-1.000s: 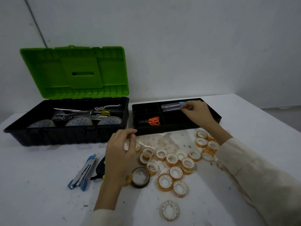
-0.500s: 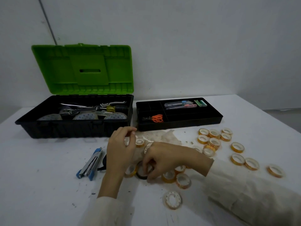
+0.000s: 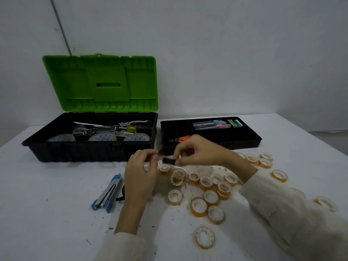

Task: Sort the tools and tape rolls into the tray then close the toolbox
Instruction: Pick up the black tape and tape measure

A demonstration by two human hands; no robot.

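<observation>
— Nearest to us on the worktop (image 3: 56,213) one pale tape roll (image 3: 204,240) lies alone, and beyond it is the heap of yellow tape rolls (image 3: 206,182). If our right sleeve (image 3: 282,213) drags over them, we think some may roll toward the edge.

— Yes. The blue cutter (image 3: 107,194) also lies near our left forearm, so the wrist could push it.

— What do the hands hold?

— Our right hand (image 3: 199,153) pinches the black tape roll (image 3: 168,160) between thumb and fingertips, just in front of the tray (image 3: 244,145). The grip takes only the roll's end, so we judge it could slip down into the heap.

— And our left hand (image 3: 140,174)?

— Its fingers are curled, with the thumb close to the first finger. Something pale shows under them, but we cannot tell if this grip has hold of it.

— Farther, the tray keeps the orange scissors (image 3: 185,138) in a front compartment and the coloured cutters (image 3: 211,125) in a back one. Our hand covers that front corner, so we could drop the roll in with the scissors by mistake.

— Farthest, the toolbox (image 3: 88,153) stands open with its green lid (image 3: 99,81) upright and tools inside. If the tray sits badly on them, we think the lid will not close.
</observation>
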